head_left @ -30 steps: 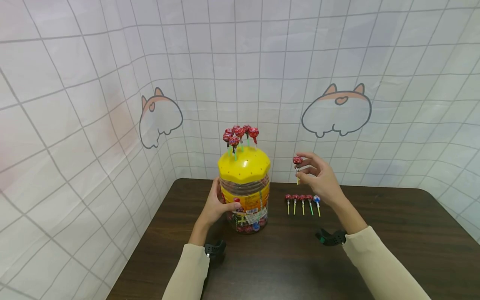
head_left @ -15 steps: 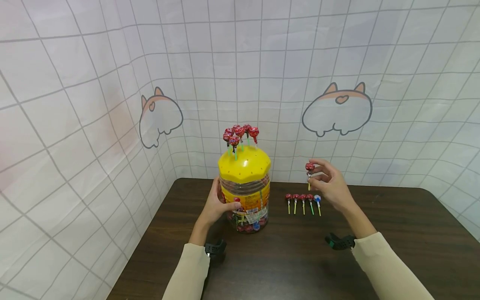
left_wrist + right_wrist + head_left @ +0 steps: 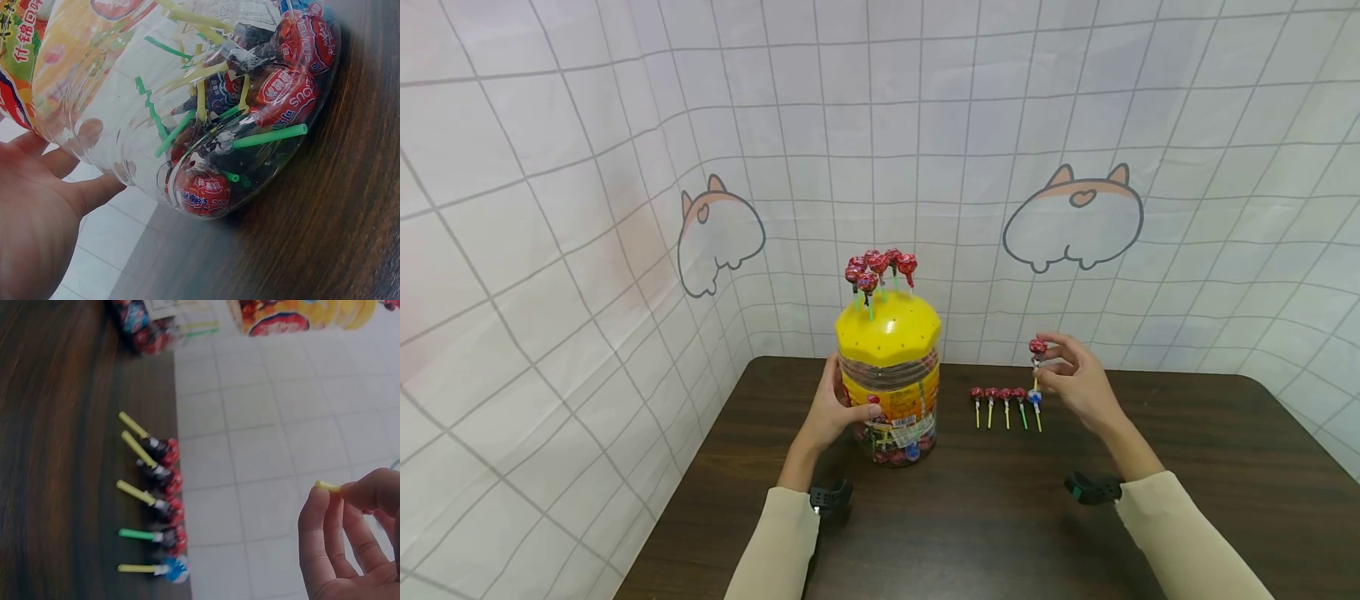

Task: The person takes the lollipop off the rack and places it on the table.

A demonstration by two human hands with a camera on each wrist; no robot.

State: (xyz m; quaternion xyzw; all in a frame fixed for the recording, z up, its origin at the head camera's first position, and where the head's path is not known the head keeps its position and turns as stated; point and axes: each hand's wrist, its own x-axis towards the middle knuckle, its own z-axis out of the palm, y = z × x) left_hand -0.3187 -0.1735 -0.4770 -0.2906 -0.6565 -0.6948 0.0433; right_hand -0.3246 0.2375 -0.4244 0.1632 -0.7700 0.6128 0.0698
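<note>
My left hand grips the side of a clear plastic candy jar with a yellow lid, its thumb across the front label. Several red-wrapped lollipops stand upright in holes of that lid. Through the jar wall, the left wrist view shows more lollipops lying at the bottom. Between thumb and fingers, my right hand pinches a red lollipop by its yellow stick, candy end up. It is over the right end of a lollipop row, above the blue lollipop.
The row on the dark wooden table holds several red lollipops left of the blue one, sticks toward me. A white grid-patterned cloth hangs behind and to the left. Each wrist wears a black band.
My right hand has moved right and down with the lollipop, from beside the jar to above the blue lollipop. The left hand and jar have stayed put.
</note>
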